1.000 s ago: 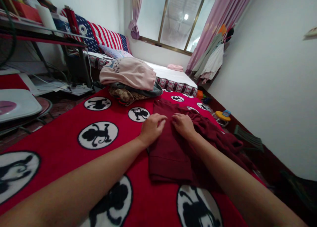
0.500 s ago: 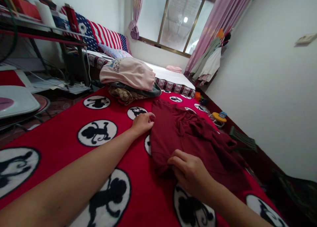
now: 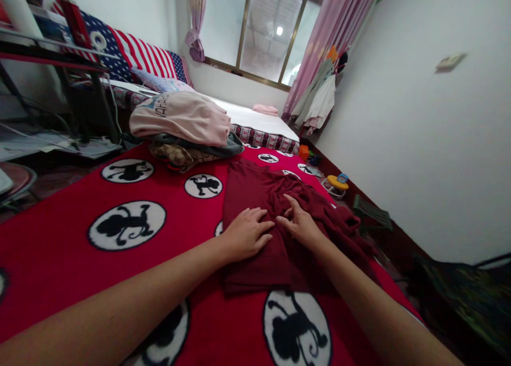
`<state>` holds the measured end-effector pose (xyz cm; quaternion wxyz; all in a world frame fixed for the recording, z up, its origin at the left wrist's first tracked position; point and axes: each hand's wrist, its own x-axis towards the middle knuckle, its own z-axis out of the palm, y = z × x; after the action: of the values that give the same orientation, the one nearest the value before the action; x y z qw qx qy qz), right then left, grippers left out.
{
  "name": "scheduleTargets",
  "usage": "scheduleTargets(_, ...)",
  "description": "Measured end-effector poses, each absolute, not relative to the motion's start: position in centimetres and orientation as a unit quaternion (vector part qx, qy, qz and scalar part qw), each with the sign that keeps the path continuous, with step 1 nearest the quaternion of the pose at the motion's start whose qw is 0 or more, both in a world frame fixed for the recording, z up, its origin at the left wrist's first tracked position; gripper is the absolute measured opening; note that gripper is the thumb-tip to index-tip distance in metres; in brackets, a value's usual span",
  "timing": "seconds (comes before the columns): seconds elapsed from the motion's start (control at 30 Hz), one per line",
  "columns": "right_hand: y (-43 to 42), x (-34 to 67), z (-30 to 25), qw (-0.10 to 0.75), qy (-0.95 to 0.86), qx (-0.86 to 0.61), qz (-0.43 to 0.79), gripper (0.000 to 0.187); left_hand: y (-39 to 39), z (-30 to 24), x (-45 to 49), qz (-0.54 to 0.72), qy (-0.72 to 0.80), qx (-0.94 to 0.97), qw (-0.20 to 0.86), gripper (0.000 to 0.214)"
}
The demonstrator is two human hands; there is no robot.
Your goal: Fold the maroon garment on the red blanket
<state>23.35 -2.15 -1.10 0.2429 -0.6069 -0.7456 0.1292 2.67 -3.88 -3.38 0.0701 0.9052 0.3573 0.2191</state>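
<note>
A dark maroon garment (image 3: 255, 190) lies partly folded on a red blanket (image 3: 72, 254) printed with black monkey figures in white circles. My left hand (image 3: 245, 233) rests flat on the garment's near left part, fingers spread. Beside it, my right hand (image 3: 299, 222) presses flat on the middle of the garment, fingers apart, next to the bunched cloth at its right side. Neither hand grips anything.
A pile of clothes topped by a pink garment (image 3: 181, 124) sits at the blanket's far edge. Behind are a bed (image 3: 259, 124) with a flag-print cover, a metal shelf (image 3: 48, 52) at left, hanging clothes (image 3: 319, 97) by the window, and toys (image 3: 335, 184) along the right wall.
My right hand has moved from the garment's near hem up to its middle. My left hand came from the far left edge onto the garment. The near part now lies folded flat.
</note>
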Motion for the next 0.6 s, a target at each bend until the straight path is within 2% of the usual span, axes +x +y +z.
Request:
scheduleTargets(0.13, -1.3, 24.1, -0.8, 0.201, -0.757, -0.618, 0.065, 0.03, -4.5, -4.3, 2.9, 0.182, 0.348, 0.917, 0.068, 0.05)
scheduleTargets(0.17, -1.4, 24.5, -0.3, 0.196, -0.747, -0.635, 0.024, 0.027, -4.5, -4.4, 2.9, 0.18, 0.348, 0.918, 0.069, 0.052)
scheduleTargets(0.23, -1.4, 25.8, 1.0, 0.17, -0.709, -0.679, -0.084, 0.037, -4.4, -4.4, 2.9, 0.179, 0.348, 0.917, 0.071, 0.053)
scheduleTargets(0.3, -1.2, 27.3, 2.0, 0.1, -0.673, -0.715, -0.161, 0.055, -4.3, -4.3, 2.9, 0.18, 0.348, 0.917, 0.072, 0.053)
scheduleTargets(0.33, -1.0, 28.0, 2.3, 0.051, -0.667, -0.724, -0.168, 0.057, -4.3, -4.3, 2.9, 0.18, 0.348, 0.917, 0.071, 0.053)
scheduleTargets(0.43, 0.0, 30.4, 2.8, -0.064, -0.676, -0.72, -0.14, 0.029, -4.4, -4.2, 3.0, 0.178, 0.35, 0.917, 0.072, 0.053)
scheduleTargets(0.5, 1.0, 32.2, 3.5, -0.054, -0.668, -0.727, -0.149, 0.023, -4.5, -4.1, 3.0, 0.175, 0.352, 0.917, 0.073, 0.054)
scheduleTargets(0.6, 2.7, 35.6, 5.5, 0.089, -0.606, -0.767, -0.194, 0.027, -4.5, -4.2, 3.0, 0.177, 0.35, 0.917, 0.073, 0.054)
